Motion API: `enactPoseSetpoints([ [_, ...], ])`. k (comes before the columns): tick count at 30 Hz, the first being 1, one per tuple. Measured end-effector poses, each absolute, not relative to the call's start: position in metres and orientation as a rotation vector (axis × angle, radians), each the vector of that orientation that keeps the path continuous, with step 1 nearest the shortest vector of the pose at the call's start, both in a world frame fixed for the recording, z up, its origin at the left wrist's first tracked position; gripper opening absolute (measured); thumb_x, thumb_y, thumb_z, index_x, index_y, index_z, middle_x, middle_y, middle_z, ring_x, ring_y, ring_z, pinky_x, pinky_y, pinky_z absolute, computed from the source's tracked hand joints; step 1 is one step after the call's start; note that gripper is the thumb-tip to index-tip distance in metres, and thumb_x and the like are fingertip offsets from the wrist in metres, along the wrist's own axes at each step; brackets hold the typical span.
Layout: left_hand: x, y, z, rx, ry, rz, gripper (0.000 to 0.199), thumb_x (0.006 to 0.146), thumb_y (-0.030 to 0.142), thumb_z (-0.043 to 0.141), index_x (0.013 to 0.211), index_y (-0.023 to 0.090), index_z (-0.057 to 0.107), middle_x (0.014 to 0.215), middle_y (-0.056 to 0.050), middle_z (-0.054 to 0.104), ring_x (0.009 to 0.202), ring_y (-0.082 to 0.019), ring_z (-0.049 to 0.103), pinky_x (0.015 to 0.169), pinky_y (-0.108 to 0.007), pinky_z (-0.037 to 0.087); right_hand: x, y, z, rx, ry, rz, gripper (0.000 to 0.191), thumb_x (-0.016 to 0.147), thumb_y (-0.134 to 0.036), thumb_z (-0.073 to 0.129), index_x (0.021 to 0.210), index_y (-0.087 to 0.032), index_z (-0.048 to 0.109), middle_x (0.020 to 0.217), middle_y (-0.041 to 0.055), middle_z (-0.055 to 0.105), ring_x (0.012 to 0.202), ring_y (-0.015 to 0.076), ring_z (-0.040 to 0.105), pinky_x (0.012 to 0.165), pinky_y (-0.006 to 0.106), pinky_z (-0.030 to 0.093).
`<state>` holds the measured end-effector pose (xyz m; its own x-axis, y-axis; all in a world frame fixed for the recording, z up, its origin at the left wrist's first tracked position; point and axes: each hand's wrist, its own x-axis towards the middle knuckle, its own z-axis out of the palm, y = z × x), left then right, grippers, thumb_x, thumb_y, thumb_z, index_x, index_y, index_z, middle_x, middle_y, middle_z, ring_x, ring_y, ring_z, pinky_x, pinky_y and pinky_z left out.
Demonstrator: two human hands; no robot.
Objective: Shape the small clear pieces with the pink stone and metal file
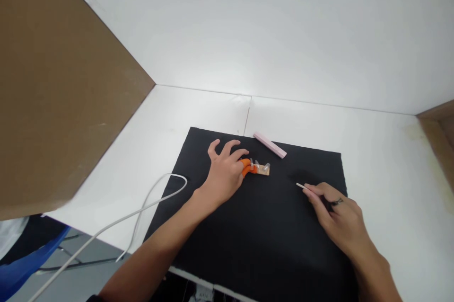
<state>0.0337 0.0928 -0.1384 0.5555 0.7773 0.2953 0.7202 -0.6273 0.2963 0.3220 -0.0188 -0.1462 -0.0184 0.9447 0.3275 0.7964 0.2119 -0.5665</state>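
My left hand (225,172) reaches over the black mat with three fingers spread. Its thumb and index finger, where orange finger covers (245,167) seem to sit, close on the left end of a small light wooden strip (263,170). Several clear curved pieces, like plastic nail tips (257,165), stand on the strip. To the right, my right hand (336,212), a ring on one finger, pinches a thin stick with a pale tip (301,186). The tip points left toward the strip, well apart from it. Most of the stick is hidden by the fingers.
A pink bar (270,145) lies across the back edge of the black mat (248,235). A white cable (142,209) loops over the mat's left edge. White panels stand behind the white table (376,169), with a brown board (71,89) at left.
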Motion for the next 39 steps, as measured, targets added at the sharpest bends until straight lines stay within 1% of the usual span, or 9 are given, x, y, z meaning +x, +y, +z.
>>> enactPoseSetpoints([
  [5, 0.040, 0.077, -0.144, 2.641, 1.393, 0.671, 0.024, 0.095, 0.003, 0.071, 0.086, 0.022, 0.083, 0.132, -0.009, 0.085, 0.138, -0.042, 0.067, 0.121, -0.078, 0.029, 0.320, -0.018, -0.145, -1.618, -1.817, 0.302, 0.033, 0.113, -0.047, 0.056, 0.097, -0.027, 0.077, 0.084, 0.0007, 0.081, 0.066, 0.0167, 0.078, 0.059, 0.026, 0.059],
  [10, 0.044, 0.068, -0.151, 2.655, 1.489, 0.724, 0.025, 0.094, 0.003, 0.071, 0.090, 0.024, 0.084, 0.136, -0.008, 0.084, 0.140, -0.041, 0.066, 0.123, -0.076, 0.028, 0.319, -0.018, -0.144, -1.606, -1.807, 0.327, 0.033, 0.112, -0.048, 0.056, 0.098, -0.027, 0.078, 0.084, 0.0008, 0.082, 0.067, 0.0173, 0.078, 0.060, 0.027, 0.060],
  [15, 0.047, 0.061, -0.156, 2.676, 1.562, 0.770, 0.030, 0.086, -0.004, 0.068, 0.076, 0.021, 0.079, 0.141, -0.008, 0.082, 0.141, -0.041, 0.066, 0.120, -0.074, 0.032, 0.318, -0.019, -0.146, -1.589, -1.806, 0.345, 0.035, 0.113, -0.049, 0.055, 0.097, -0.026, 0.077, 0.080, 0.0000, 0.080, 0.062, 0.0158, 0.075, 0.059, 0.026, 0.059],
  [17, 0.048, 0.059, -0.156, 2.675, 1.587, 0.781, 0.031, 0.084, -0.006, 0.066, 0.075, 0.021, 0.078, 0.143, -0.009, 0.081, 0.141, -0.041, 0.067, 0.119, -0.074, 0.033, 0.317, -0.018, -0.146, -1.588, -1.805, 0.350, 0.035, 0.113, -0.048, 0.055, 0.096, -0.026, 0.077, 0.080, 0.0002, 0.080, 0.063, 0.0159, 0.075, 0.059, 0.026, 0.059],
  [22, 0.051, 0.053, -0.159, 2.660, 1.639, 0.809, 0.028, 0.089, -0.002, 0.066, 0.080, 0.021, 0.079, 0.147, -0.009, 0.079, 0.144, -0.041, 0.065, 0.122, -0.074, 0.030, 0.317, -0.018, -0.146, -1.589, -1.810, 0.355, 0.035, 0.112, -0.050, 0.056, 0.097, -0.026, 0.077, 0.081, -0.0002, 0.080, 0.065, 0.0160, 0.076, 0.060, 0.026, 0.059],
  [27, 0.055, 0.044, -0.165, 2.658, 1.669, 0.824, 0.025, 0.097, 0.004, 0.064, 0.091, 0.021, 0.081, 0.153, -0.011, 0.075, 0.147, -0.041, 0.064, 0.124, -0.073, 0.027, 0.317, -0.018, -0.149, -1.577, -1.808, 0.338, 0.033, 0.112, -0.049, 0.057, 0.098, -0.026, 0.077, 0.084, -0.0001, 0.081, 0.067, 0.0162, 0.077, 0.062, 0.026, 0.060],
  [32, 0.057, 0.037, -0.168, 2.652, 1.687, 0.818, 0.024, 0.099, 0.006, 0.063, 0.100, 0.022, 0.081, 0.157, -0.013, 0.072, 0.150, -0.043, 0.062, 0.124, -0.072, 0.025, 0.318, -0.019, -0.150, -1.571, -1.804, 0.316, 0.032, 0.112, -0.046, 0.057, 0.099, -0.026, 0.077, 0.086, 0.0006, 0.083, 0.069, 0.0166, 0.078, 0.062, 0.026, 0.060],
  [36, 0.057, 0.035, -0.168, 2.659, 1.717, 0.822, 0.024, 0.102, 0.007, 0.062, 0.102, 0.022, 0.080, 0.157, -0.012, 0.072, 0.148, -0.042, 0.063, 0.122, -0.070, 0.025, 0.317, -0.020, -0.149, -1.561, -1.805, 0.304, 0.029, 0.112, -0.044, 0.058, 0.100, -0.026, 0.077, 0.086, -0.0001, 0.082, 0.069, 0.0166, 0.078, 0.065, 0.026, 0.062],
  [39, 0.056, 0.034, -0.169, 2.667, 1.739, 0.821, 0.022, 0.101, 0.007, 0.064, 0.099, 0.023, 0.079, 0.158, -0.011, 0.072, 0.148, -0.042, 0.064, 0.122, -0.069, 0.025, 0.318, -0.020, -0.149, -1.564, -1.806, 0.299, 0.028, 0.112, -0.043, 0.058, 0.101, -0.026, 0.077, 0.088, 0.0005, 0.083, 0.071, 0.0171, 0.079, 0.065, 0.027, 0.062],
])
